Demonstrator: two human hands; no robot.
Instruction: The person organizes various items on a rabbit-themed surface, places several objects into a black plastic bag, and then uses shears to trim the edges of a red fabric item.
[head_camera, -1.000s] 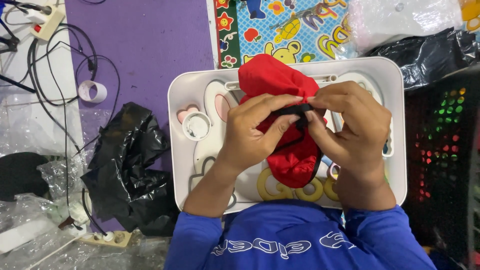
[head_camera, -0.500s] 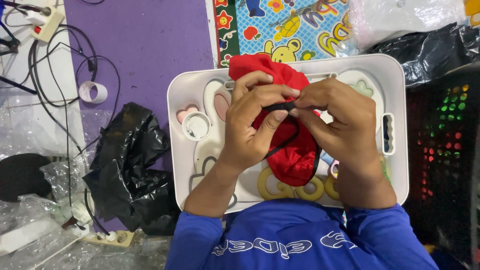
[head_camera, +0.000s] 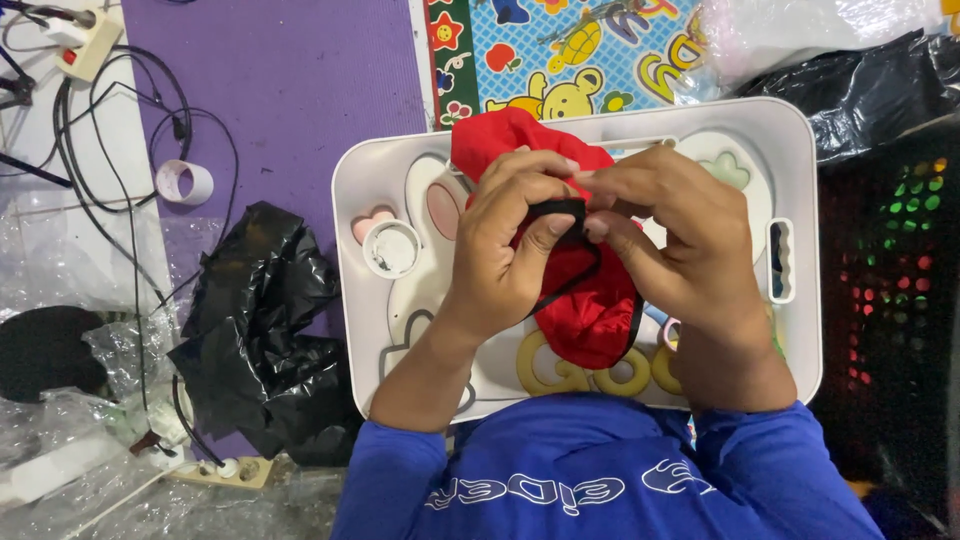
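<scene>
Purple mat (head_camera: 290, 90) and a colourful cartoon play mat (head_camera: 560, 50) cover the floor; on top sits a white tray (head_camera: 800, 150) with a moulded cartoon relief, which we take as our landmark.

Over the tray's middle we hold a red fabric piece (head_camera: 590, 310) with black elastic edging (head_camera: 560, 212). Its long axis runs from the tray's far edge toward its near edge, roughly along our line of sight toward the body. The top of the fabric bulges out beyond our fingers at the far side; the bottom hangs below both palms, above the yellow ring shapes (head_camera: 580, 375) on the tray's near side.

Our left hand (head_camera: 510, 250) curls around the fabric from the tray's left side, thumb and fingers pinched on the black elastic. Our right hand (head_camera: 680, 250) comes in from the tray's right side, fingertips closed on the same strip and meeting the left fingertips. Both hands are in a tight pinch, neither one open. The elastic sits right between them, equally near to each; the red bulk lies under and behind the hands.

Left on the tray: a small round white lid (head_camera: 392, 248). Left of the tray, a crumpled black plastic bag (head_camera: 260, 340), a tape roll (head_camera: 185, 182), cables (head_camera: 120, 120) and a power strip (head_camera: 235, 470). Right of it, a dark crate (head_camera: 900, 300).
</scene>
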